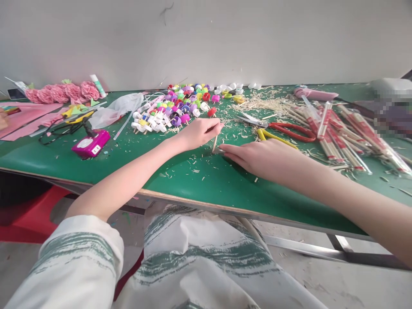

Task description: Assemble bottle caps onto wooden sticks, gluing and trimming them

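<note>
My left hand (200, 134) pinches a thin wooden stick (215, 143) that points down at the green tabletop (180, 174). Just beyond those fingers is a red bottle cap (211, 112); I cannot tell whether it joins the stick. My right hand (257, 158) is closed on a small metal blade (218, 150), mostly hidden by the fingers, its tip against the stick's lower end. Pale wood shavings (195, 171) lie around both hands. Past the right hand rest red-handled scissors (291, 130) and a yellow-handled tool (262, 134), partly covered by that hand.
Behind my left hand spreads a pile of coloured bottle caps (180, 107), some on sticks. Packaged wooden sticks (344, 133) lie at the right. A magenta socket block (92, 144), a clear plastic bag (117, 109) and pink paper flowers (64, 92) occupy the left. Another person's hand (4, 119) shows far left.
</note>
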`<action>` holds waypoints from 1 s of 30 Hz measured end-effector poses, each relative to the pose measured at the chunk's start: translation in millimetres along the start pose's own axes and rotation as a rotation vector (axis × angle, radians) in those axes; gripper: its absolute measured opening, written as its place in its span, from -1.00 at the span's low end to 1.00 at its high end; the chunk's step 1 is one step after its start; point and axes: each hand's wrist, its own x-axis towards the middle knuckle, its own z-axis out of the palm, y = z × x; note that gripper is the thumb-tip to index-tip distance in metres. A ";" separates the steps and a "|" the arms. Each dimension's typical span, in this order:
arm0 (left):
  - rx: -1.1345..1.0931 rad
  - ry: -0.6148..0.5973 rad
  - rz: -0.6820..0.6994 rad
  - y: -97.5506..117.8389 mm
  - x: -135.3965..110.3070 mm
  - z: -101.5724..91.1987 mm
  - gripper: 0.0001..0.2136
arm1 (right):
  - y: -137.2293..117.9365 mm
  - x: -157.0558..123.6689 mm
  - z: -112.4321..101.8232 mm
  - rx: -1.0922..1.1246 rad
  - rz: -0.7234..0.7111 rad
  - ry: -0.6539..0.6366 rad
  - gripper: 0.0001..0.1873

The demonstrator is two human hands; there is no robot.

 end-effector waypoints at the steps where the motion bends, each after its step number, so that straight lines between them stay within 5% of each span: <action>1: -0.003 0.001 0.008 0.2 -0.1 -0.2 -0.69 | -1.0 -0.6 0.4 0.002 0.005 0.000 -0.43; 30: 0.023 -0.003 -0.005 0.4 0.8 3.1 -0.68 | 1.4 -4.3 -5.9 -0.020 0.057 -0.017 -0.43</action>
